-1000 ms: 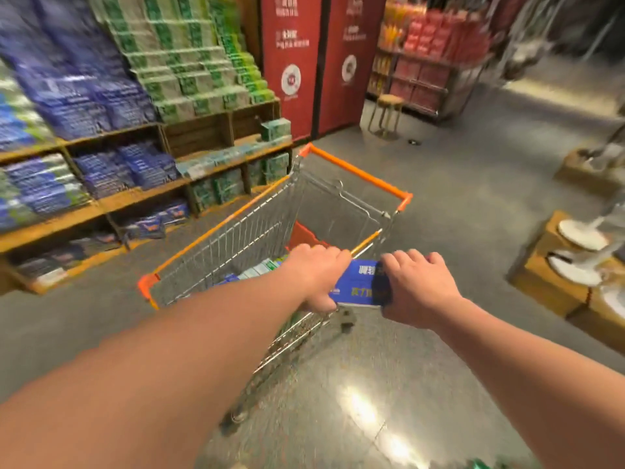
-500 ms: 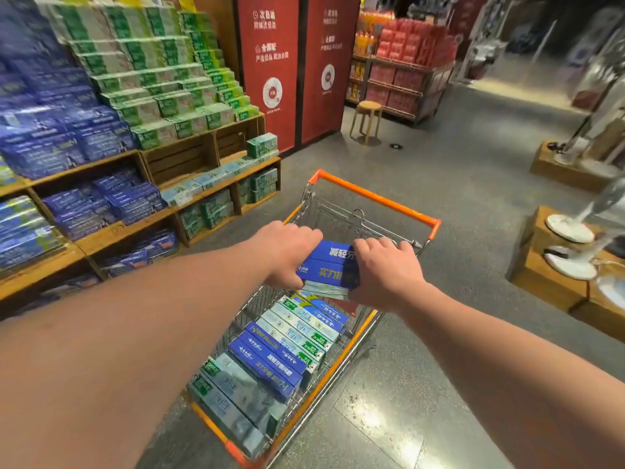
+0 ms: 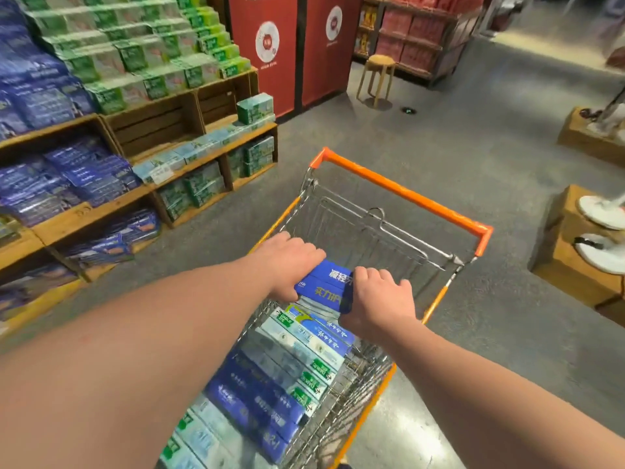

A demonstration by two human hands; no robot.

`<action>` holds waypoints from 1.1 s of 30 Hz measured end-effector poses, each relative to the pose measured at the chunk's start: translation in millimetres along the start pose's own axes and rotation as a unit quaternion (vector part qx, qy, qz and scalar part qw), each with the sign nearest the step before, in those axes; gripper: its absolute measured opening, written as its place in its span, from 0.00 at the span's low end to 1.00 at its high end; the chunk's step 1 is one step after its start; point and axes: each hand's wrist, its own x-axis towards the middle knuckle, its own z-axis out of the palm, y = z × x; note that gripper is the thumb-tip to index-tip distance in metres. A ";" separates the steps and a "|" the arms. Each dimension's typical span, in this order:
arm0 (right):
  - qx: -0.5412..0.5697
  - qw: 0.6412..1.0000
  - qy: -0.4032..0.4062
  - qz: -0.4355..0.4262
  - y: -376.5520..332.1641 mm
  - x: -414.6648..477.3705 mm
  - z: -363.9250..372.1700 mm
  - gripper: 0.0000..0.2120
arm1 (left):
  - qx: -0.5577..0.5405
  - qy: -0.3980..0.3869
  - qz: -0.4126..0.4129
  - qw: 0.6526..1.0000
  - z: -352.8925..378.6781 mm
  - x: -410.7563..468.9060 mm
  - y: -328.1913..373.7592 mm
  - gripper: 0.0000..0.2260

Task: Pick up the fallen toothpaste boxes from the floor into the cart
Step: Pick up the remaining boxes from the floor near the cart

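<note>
A wire shopping cart (image 3: 402, 194) with orange trim stands in front of me on the grey floor. Several blue and green-white toothpaste boxes (image 3: 287, 367) lie packed in rows in its basket. Over the far end of those rows I hold a small stack of blue toothpaste boxes (image 3: 326, 284) between both hands. My left hand (image 3: 287, 258) grips the stack's left end and my right hand (image 3: 375, 299) grips its right end. The stack sits low inside the basket, just above the packed boxes; whether it touches them is hidden.
Wooden shelves (image 3: 84, 214) with blue and green packs run along the left. Red panels (image 3: 294, 45) and a wooden stool (image 3: 377, 76) stand behind the cart. Wooden platforms (image 3: 568, 265) with white fans sit on the right. Grey floor lies between them.
The blue stack went from the cart's near rim into the basket and now sits lower, over the far end of the packed rows. My view has tilted further over the cart.
</note>
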 end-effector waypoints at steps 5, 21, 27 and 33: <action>0.027 0.998 -0.060 0.014 24.1 84.1 93.2 0.34 | 0.000 -0.046 0.013 0.999 86.6 96.0 -17.4 0.25; 0.050 0.976 -0.197 0.078 24.1 161.2 225.2 0.37 | -0.036 -0.123 0.051 0.990 237.9 187.6 -28.7 0.34; 0.059 0.976 -0.190 0.086 35.6 164.8 222.6 0.43 | -0.024 -0.139 0.008 0.990 232.7 190.2 -25.1 0.44; 0.061 0.979 -0.179 0.081 40.3 148.3 205.8 0.46 | -0.052 -0.173 -0.047 0.982 226.3 168.8 -13.1 0.49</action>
